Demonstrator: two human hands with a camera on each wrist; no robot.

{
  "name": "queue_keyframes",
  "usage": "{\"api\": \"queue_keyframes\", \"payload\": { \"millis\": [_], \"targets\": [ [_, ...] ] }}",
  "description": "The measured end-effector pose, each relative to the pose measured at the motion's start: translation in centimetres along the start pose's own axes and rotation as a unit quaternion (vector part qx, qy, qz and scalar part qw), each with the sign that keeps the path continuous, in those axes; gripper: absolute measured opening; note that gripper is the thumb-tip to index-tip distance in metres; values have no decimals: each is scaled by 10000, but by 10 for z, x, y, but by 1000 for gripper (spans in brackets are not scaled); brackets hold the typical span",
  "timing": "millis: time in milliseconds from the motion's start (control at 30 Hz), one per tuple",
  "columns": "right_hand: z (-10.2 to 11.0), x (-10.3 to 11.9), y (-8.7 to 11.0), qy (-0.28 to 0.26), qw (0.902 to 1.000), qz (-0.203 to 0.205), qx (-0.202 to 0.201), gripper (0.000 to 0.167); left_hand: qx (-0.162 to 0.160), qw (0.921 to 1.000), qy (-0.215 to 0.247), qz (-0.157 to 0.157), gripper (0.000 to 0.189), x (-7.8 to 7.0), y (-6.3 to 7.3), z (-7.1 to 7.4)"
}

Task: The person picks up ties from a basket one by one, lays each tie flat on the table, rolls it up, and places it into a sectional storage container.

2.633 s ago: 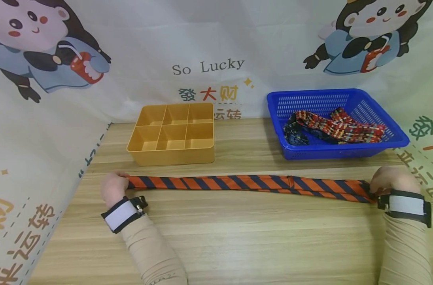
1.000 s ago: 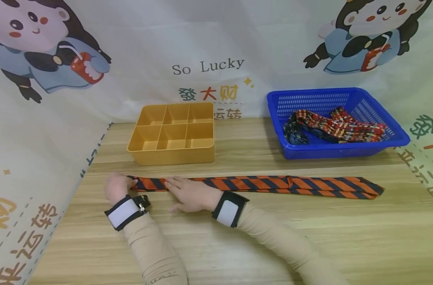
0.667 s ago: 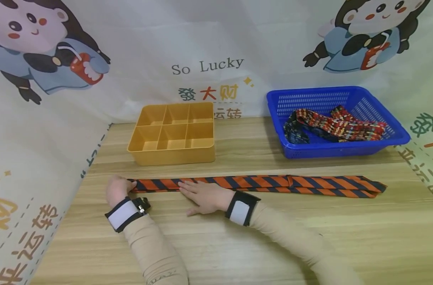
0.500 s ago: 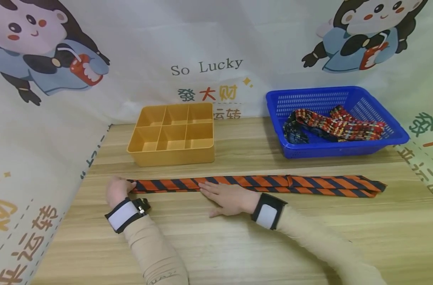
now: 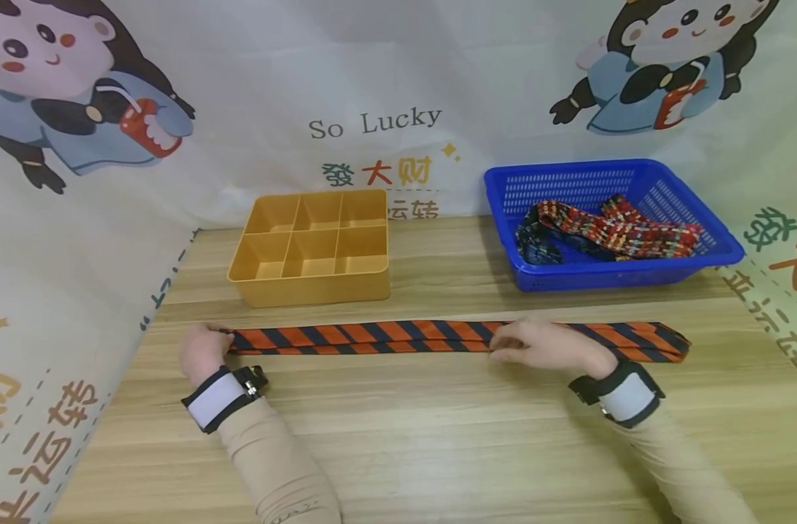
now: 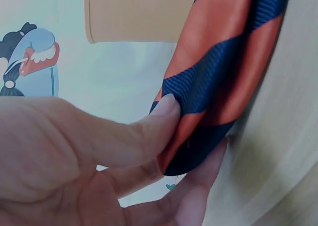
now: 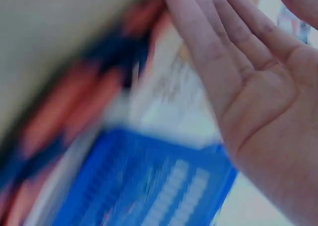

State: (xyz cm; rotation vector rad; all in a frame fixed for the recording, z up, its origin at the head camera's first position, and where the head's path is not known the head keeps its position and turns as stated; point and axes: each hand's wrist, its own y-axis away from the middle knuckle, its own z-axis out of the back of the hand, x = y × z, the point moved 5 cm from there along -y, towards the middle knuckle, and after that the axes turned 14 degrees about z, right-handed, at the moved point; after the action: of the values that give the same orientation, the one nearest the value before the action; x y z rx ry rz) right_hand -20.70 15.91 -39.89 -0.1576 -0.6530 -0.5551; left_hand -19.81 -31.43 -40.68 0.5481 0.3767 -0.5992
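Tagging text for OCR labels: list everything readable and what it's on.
"So Lucky": rear backdrop
"發大财": rear backdrop, below that
"运转": rear backdrop, beside yellow box
"运转": left panel; neighbouring characters cut off
"發大": right panel; lower characters unclear
Left sleeve: small marks, unreadable
Striped tie: none visible

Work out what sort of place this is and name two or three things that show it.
Likely a staged tabletop workspace, perhaps for filming: a printed sheet lines the back and sides, a striped tie lies across the wooden table, and two wrist bands are being worn.
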Motion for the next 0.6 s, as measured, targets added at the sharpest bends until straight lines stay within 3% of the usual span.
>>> {"api": "queue_keyframes", "payload": {
  "millis": [100,233,367,500,600],
  "targets": [
    [22,-21,23,-604,9956,-708,-91,23,10,10000,-20,-27,31,0,1,2],
    [36,-54,55,-1143,9762,-1844,9,28,154,9996,-148,-160,33,-1,2,5],
    [42,-80,84,-1298,9579,-2556,153,27,310,9992,-146,-225,38,-1,0,6],
    [54,-94,112,-1195,9453,-3033,83,24,-158,9995,200,-182,37,-1,-2,7],
    [61,-101,133,-948,9340,-3442,105,32,-530,9976,425,-159,35,0,-3,8]
  ]
}}
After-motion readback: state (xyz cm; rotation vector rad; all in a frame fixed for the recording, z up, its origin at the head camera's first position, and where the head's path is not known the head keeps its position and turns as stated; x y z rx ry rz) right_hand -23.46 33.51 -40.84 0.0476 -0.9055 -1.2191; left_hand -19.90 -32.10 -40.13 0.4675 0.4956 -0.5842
